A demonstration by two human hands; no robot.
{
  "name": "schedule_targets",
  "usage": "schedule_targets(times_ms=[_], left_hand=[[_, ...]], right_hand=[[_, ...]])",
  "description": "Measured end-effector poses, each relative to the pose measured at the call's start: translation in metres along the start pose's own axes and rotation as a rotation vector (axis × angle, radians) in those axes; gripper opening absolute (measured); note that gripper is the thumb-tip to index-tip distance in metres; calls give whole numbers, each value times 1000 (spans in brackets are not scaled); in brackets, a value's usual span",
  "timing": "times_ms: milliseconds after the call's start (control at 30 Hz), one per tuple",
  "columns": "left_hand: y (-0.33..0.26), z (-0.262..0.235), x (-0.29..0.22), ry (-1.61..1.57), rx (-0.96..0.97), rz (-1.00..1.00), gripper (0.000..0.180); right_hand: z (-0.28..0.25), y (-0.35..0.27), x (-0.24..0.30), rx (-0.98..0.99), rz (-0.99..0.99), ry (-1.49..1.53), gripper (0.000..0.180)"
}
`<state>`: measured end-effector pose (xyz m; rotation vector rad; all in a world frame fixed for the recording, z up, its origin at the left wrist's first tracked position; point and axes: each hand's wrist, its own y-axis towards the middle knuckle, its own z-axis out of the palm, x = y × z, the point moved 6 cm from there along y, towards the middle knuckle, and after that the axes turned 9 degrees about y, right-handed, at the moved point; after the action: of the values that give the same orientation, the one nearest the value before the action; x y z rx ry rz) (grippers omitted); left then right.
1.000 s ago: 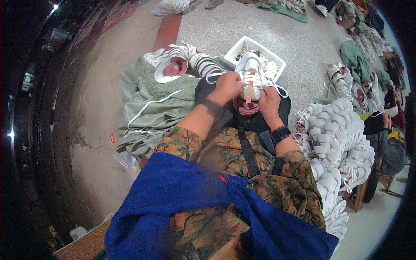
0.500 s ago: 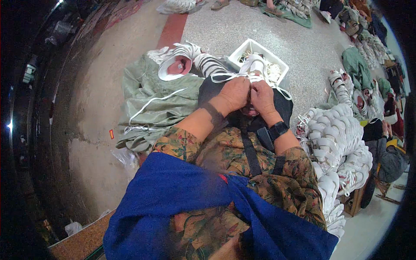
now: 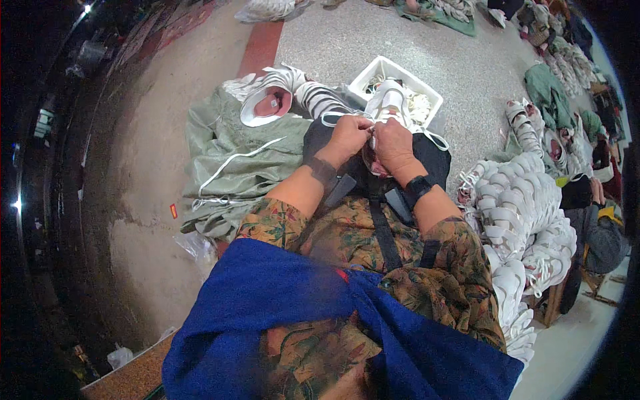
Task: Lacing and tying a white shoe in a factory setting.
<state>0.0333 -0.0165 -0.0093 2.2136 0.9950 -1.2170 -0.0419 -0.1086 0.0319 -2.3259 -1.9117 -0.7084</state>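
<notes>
A white lace-up shoe (image 3: 389, 99) lies across my dark-clothed lap, its toe pointing away from me. My left hand (image 3: 347, 140) is closed, thumb and fingertips pinched together at the lacing on the shoe's left side. A white shoelace (image 3: 437, 140) loops out to the right of the shoe, and another loop of it shows by my left knuckles. Closed around the right side of the shoe's opening is my right hand (image 3: 395, 148), its fingertips largely hidden. Pinkish lining shows below the hands.
Beyond the shoe stands a white plastic box (image 3: 415, 79) holding laces. Left of my lap, a grey-green cloth (image 3: 223, 143) carries a loose lace, beside a row of white shoes (image 3: 293, 80). Stacked white shoes (image 3: 513, 200) rise at my right, near another person's sleeve (image 3: 603, 247).
My left hand has drawn slightly left and my right hand has turned onto the shoe's side, so a gap has opened between them. The shoe has shifted slightly.
</notes>
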Motion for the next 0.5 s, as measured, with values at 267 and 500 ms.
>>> schedule_targets(times_ms=[267, 500], left_hand=[[0, 1, 16, -152, -27, -84, 6], [-15, -4, -22, 1, -92, -30, 8]], right_hand=[[-10, 0, 5, 112, -346, 39, 10], [-94, -42, -99, -141, -64, 526, 9]])
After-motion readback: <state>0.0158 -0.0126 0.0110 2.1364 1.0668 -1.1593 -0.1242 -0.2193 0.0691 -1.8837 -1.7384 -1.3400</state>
